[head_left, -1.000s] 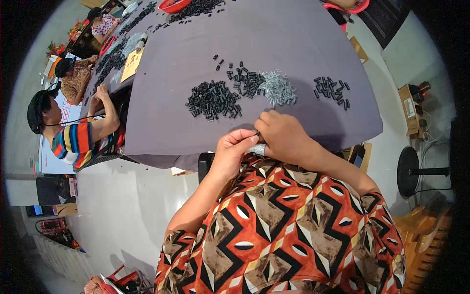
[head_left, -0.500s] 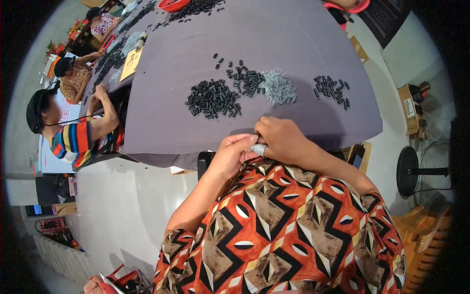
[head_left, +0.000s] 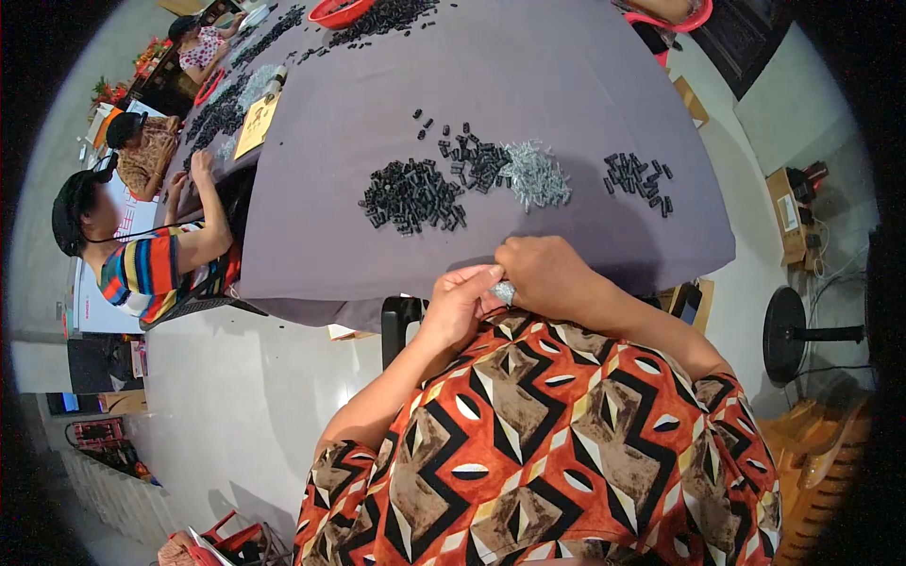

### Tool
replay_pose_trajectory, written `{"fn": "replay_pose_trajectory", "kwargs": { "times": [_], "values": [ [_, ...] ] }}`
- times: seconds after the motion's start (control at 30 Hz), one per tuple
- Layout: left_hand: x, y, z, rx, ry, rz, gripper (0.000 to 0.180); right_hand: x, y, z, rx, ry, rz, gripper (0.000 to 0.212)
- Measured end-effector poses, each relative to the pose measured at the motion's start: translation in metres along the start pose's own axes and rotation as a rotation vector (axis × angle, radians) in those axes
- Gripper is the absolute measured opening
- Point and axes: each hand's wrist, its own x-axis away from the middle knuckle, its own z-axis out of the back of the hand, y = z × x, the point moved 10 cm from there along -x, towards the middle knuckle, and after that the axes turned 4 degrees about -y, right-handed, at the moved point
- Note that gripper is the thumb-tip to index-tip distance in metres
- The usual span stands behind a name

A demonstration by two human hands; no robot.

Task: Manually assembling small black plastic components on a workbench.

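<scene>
Hands meeting at the near edge of the grey cloth-covered table, centre frame.
My left hand and right hand pinch small silvery metal pieces together; black plastic heap lies above.

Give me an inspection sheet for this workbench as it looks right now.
Surface: grey-purple cloth table, long and shared.
Job's things: small silvery part pinched between both hands at the near table edge.
Clutter: large black pile, mixed black pile, silvery pile, small black group, yellow card, red basin.
Grippers: left hand and right hand close together, fingers closed on the part.
Cables: thin leads by a cardboard box on the floor.
Surroundings: seated co-worker in striped top, two more farther along, black round stand base.
</scene>
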Motion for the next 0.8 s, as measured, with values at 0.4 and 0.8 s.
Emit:
{"fn": "replay_pose_trajectory", "kwargs": {
  "times": [0.4, 0.8],
  "values": [
    [-0.001, 0.027, -0.002, -0.500, 0.044, -0.149, 0.029, 0.007, 0.039, 0.024, -0.043, 0.035, -0.196, 0.028],
    [0.002, 0.131, 0.018, -1.334, 0.353, -0.669, 0.028, 0.072, 0.172, 0.106, 0.174, 0.266, -0.653, 0.031]
  ]
}}
